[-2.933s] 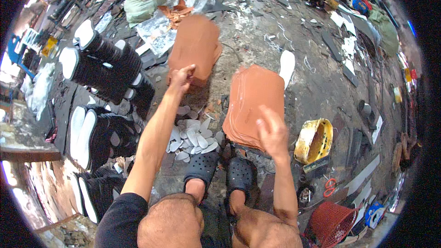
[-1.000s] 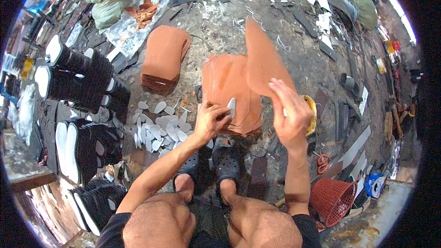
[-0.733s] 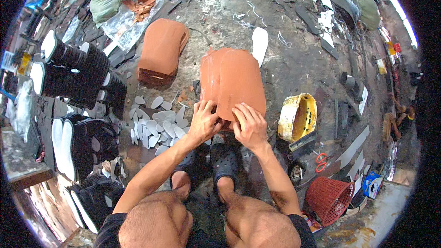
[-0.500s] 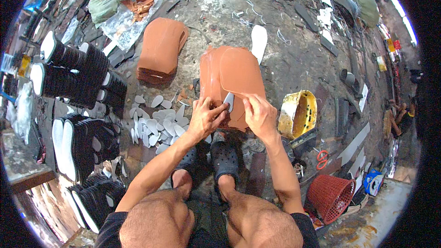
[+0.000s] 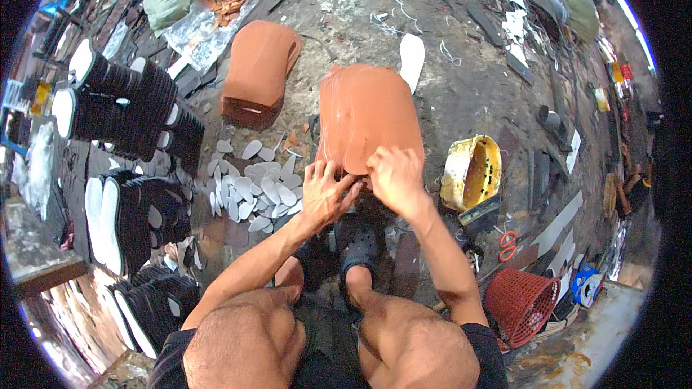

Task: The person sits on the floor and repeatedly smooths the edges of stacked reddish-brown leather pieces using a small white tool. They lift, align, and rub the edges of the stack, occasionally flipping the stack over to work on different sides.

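Note:
In front of my feet lies a stack of brown shoe-sole sheets (image 5: 367,112), its top sheet lying flat. My left hand (image 5: 328,193) is at the stack's near left edge, fingers bent over the top and thumb pointing toward the other hand. My right hand (image 5: 396,181) pinches the near end of the top sheet with curled fingers. The small grey oval piece seen earlier is hidden now. Left of my hands, many grey oval pieces (image 5: 263,191) lie in a loose heap on the floor.
Another brown sole stack (image 5: 259,65) stands far left. Black soles with white faces (image 5: 137,220) are piled at left. At right are a yellow-stained tub (image 5: 461,176), orange-handled scissors (image 5: 508,246) and a red basket (image 5: 515,302). A white sole (image 5: 411,61) lies beyond the stack.
The near end of the top brown sheet has come down over the grey oval piece. My right hand has moved left and in, closer to my left hand.

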Demonstrator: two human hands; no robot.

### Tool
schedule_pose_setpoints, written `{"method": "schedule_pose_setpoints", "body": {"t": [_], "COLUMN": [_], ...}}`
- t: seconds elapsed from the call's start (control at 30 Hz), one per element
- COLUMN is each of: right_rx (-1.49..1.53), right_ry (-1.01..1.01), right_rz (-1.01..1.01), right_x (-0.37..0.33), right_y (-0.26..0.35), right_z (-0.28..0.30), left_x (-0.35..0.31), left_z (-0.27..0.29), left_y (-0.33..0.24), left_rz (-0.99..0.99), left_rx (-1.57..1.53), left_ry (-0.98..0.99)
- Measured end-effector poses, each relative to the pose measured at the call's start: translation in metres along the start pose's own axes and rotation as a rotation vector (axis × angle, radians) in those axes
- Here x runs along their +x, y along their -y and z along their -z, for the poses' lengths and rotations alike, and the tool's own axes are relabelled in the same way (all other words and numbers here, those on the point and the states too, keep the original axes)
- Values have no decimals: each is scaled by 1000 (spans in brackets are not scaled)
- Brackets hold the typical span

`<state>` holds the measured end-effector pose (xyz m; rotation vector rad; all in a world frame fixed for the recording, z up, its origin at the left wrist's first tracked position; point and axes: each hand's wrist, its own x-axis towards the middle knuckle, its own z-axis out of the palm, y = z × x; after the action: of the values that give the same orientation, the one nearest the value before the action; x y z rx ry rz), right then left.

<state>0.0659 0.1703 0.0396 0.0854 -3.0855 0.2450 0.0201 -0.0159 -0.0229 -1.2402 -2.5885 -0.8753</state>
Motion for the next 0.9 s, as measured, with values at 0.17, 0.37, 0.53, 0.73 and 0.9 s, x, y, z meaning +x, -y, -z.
{"method": "schedule_pose_setpoints", "body": {"t": [0.17,0.37,0.53,0.73,0.9], "right_rx": [-9,792,345,46,329], "right_ry": [-5,140,-252,55,14], "right_rz": [-49,-156,-346,-338,-373], "right_x": [-1,50,88,119,133], "right_y": [-6,-85,-193,-93,-116], "right_z": [-9,1,-70,1,-12], "left_x": [0,6,49,-29,-44], "left_z": [5,22,18,45,34], "left_y": [3,-1,0,190,229], "left_rz": [-84,-110,-11,616,609], "left_rx": [-202,96,-375,-32,32], "left_ry": [-69,191,295,-213,82]}}
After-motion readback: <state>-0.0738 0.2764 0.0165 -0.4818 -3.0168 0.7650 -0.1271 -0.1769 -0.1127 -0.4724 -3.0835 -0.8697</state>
